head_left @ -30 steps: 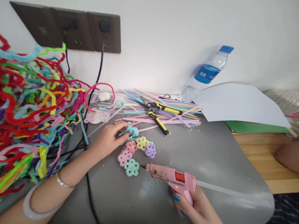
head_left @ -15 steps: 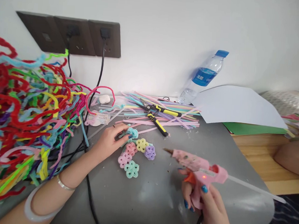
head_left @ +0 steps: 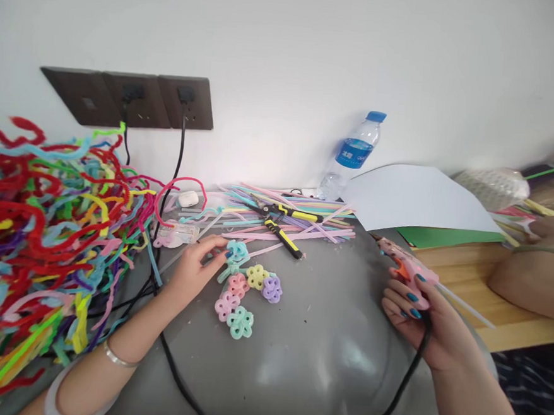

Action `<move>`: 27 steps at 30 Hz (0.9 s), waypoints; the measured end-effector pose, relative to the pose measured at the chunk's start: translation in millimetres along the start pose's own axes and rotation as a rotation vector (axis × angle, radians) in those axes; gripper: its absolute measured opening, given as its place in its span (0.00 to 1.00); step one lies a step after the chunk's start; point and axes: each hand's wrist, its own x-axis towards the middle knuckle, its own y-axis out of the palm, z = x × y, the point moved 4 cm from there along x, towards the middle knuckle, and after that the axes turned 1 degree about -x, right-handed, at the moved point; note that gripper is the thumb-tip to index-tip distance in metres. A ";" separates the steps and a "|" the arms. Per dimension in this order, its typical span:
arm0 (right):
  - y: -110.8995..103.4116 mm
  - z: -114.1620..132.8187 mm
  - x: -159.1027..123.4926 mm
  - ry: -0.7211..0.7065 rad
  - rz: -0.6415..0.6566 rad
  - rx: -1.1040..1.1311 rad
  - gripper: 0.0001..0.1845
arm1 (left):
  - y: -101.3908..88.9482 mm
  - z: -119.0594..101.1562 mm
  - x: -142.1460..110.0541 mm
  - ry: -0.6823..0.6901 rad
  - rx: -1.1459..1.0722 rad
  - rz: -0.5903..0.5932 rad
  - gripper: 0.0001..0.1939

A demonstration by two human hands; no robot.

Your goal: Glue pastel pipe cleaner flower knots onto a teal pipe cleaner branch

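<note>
Five flowers [head_left: 238, 286] lie near the left hand [head_left: 197, 268] pinching a blue flower [head_left: 238, 251]; the right hand [head_left: 432, 326] grips a glue gun [head_left: 417, 274].

I count six fuzzy flowers [head_left: 257, 276] — one glue gun [head_left: 417, 272], one pair of pliers [head_left: 283, 236], one bottle [head_left: 353, 153]. Wall — three panels [head_left: 73, 94], two plugs [head_left: 185, 93].

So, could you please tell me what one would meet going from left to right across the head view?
Heap of fuzzy stems, left hand, yellow flower, purple flower, water bottle, right hand, another person's arm.
</note>
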 end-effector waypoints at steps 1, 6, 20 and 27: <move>-0.2 2.5 0.4 0.033 0.004 -0.004 0.15 | -1.1 1.0 0.1 -0.024 -0.020 -0.021 0.09; -8.4 6.5 -6.0 0.184 -0.043 -0.022 0.21 | -4.9 2.4 1.4 -0.126 -0.100 -0.071 0.15; -50.7 29.5 -62.8 -0.166 -0.483 -1.129 0.24 | -6.0 -26.8 4.5 -0.139 -0.175 -0.044 0.16; 80.9 16.7 -68.0 -0.230 0.070 -0.578 0.26 | 6.7 -59.4 -8.5 -0.005 -0.244 0.044 0.07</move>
